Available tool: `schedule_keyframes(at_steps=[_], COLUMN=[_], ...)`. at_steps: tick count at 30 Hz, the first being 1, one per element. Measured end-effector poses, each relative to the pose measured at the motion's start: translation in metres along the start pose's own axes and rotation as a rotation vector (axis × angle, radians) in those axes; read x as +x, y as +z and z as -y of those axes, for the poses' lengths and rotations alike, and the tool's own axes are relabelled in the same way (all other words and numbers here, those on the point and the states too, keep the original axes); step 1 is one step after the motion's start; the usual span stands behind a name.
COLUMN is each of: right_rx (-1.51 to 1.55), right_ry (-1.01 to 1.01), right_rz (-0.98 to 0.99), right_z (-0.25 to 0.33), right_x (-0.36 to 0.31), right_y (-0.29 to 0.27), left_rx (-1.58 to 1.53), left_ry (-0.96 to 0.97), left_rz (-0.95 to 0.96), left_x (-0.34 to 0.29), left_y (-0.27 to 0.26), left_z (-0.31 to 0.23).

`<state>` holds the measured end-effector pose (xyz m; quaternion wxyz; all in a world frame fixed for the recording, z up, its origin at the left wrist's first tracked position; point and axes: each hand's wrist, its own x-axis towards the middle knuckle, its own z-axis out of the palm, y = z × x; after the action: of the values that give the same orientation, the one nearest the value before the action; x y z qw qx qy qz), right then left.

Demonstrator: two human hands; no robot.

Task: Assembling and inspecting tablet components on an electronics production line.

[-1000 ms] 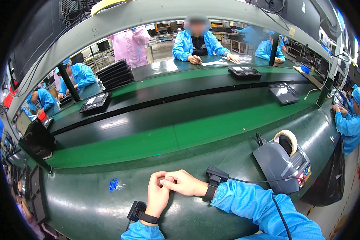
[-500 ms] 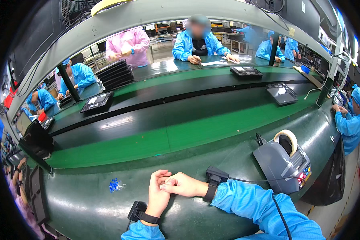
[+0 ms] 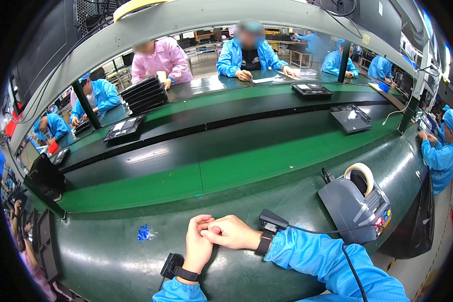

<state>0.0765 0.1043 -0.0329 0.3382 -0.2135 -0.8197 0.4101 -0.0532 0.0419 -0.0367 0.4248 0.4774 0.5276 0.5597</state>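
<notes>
My left hand (image 3: pixel 198 247) and my right hand (image 3: pixel 232 232) are clasped together above the near green worktop (image 3: pixel 105 267). The right fingers tuck into the left palm, and its thumb lies on top. The left fingers bend over toward the right hand. Both hands are closed, and no object shows between them; the inner fingertips are hidden. Each wrist wears a black strap with a small black device, the left device (image 3: pixel 172 266) and the right device (image 3: pixel 273 220). To the left of my hands lies a small pile of blue bits (image 3: pixel 145 233).
A grey tape dispenser (image 3: pixel 355 206) with a cream tape roll (image 3: pixel 363 177) stands right. Beyond run green conveyor belts (image 3: pixel 221 173) carrying dark flat device parts (image 3: pixel 351 120). Black trays (image 3: pixel 145 95) are stacked across the line. Several co-workers in blue or pink (image 3: pixel 168 63) sit or stand around.
My hands stay clasped in place. The near belt's seam and its device part have shifted left; parts on the far belt have shifted slightly right. The co-worker in pink has leaned toward the trays.
</notes>
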Motion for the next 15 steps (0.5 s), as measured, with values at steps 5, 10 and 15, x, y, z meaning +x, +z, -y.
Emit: schedule_keyframes(at_steps=[5,10,15], right_rx=[-0.177,-0.124,-0.123], right_ry=[-0.108,-0.059,0.017], right_rz=[-0.095,-0.083,-0.032], right_z=[0.007,0.011,0.011], right_x=[-0.001,-0.002,-0.002], right_y=[-0.001,-0.001,-0.003], left_rx=[-0.112,-0.168,-0.091], left_ry=[0.002,-0.031,-0.042], left_rz=[-0.020,-0.038,-0.034], left_x=[0.002,0.001,0.001], left_y=[-0.001,0.003,0.002], left_z=[0.001,-0.005,-0.003])
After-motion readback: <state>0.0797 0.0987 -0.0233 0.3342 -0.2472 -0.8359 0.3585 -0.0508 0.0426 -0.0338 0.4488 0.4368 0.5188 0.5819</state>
